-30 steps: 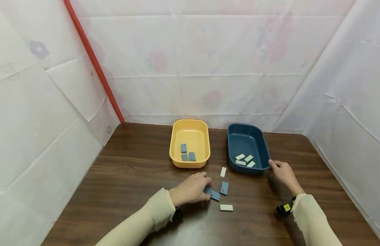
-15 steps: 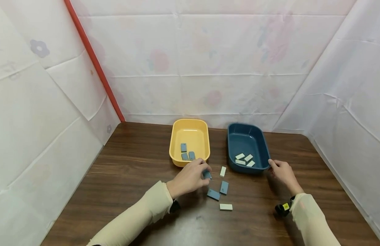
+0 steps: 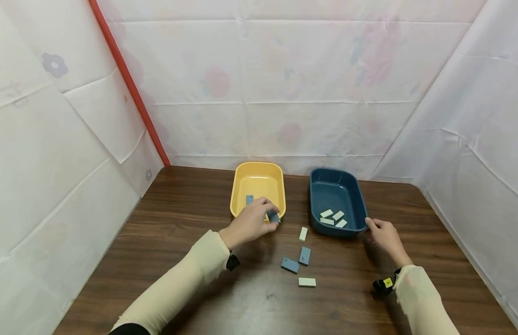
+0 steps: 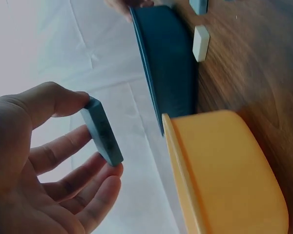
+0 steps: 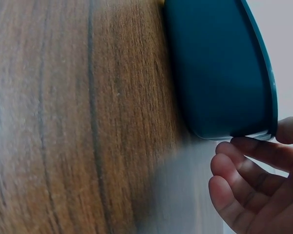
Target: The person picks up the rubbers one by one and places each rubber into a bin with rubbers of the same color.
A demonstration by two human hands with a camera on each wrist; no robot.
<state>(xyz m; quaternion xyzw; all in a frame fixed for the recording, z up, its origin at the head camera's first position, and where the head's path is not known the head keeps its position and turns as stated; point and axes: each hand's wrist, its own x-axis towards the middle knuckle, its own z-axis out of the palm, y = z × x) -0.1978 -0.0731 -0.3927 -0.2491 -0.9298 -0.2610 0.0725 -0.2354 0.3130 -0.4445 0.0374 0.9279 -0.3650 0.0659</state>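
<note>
Head view: the navy tub [image 3: 334, 188] is holding four white blocks [image 3: 338, 215], and the right hand [image 3: 384, 235] is pinching its near-right rim. The left hand [image 3: 250, 223] is pinching a grey-blue block [image 3: 273, 217] aloft at the near end of the yellow tub [image 3: 263, 184], where at least one matching block [image 3: 249, 199] is lying. Four loose blocks [image 3: 305, 256] are resting on the wooden table [image 3: 179, 209]; floral white sheeting [image 3: 259, 83] is hanging around.

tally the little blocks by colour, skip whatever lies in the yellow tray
White blocks: 6 (4 in the blue tray, 2 on the table)
Blue blocks: 3 (2 on the table, 1 held in the left hand)
Total: 9
</note>
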